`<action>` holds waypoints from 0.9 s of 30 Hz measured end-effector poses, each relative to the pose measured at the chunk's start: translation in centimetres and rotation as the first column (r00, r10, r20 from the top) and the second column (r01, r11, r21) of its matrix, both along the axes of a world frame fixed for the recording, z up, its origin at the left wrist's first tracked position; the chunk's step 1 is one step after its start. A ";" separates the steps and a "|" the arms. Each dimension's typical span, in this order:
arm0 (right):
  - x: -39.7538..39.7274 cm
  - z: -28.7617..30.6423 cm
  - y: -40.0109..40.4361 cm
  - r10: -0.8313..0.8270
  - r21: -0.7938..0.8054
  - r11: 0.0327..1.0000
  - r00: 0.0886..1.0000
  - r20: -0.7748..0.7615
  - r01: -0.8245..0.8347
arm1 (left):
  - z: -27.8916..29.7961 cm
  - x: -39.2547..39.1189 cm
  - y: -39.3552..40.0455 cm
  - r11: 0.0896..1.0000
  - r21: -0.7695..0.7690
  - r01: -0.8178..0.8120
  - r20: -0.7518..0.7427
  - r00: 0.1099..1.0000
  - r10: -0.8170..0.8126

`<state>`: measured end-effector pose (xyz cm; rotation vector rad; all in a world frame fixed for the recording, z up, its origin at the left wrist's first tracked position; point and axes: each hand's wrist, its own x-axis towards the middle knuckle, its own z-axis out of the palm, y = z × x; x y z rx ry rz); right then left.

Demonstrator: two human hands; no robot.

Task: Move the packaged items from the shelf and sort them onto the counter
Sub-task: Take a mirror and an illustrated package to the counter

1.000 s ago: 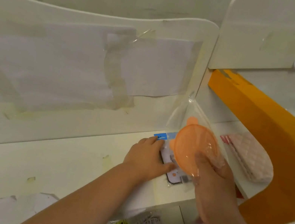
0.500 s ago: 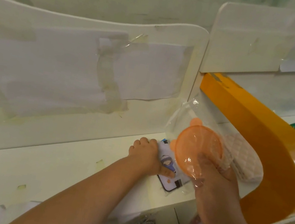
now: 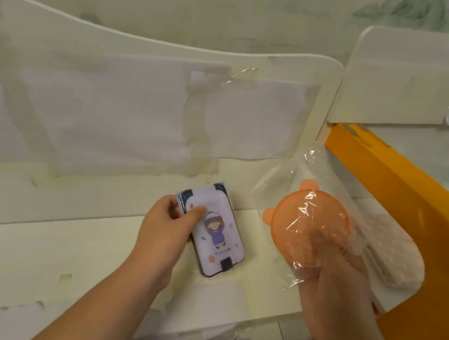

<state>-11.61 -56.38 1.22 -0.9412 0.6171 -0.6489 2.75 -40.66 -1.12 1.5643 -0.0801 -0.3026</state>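
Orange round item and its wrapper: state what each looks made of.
Orange round item: apparently translucent plastic, smooth; light passes through and small molded ears show at its edge. Wrapper: thin clear plastic film, glossy, crinkled with bright glints. Right hand holds both.

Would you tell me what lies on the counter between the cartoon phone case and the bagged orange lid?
In the head view, only bare white counter separates the phone case from the orange lid; the bag's clear edge overhangs it slightly.
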 end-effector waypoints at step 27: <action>-21.8 4.7 -4.8 0.278 0.166 0.927 0.914 0.295 -0.336 | 7.5 -25.1 -3.3 0.874 -0.485 0.020 -0.350 0.912 -0.215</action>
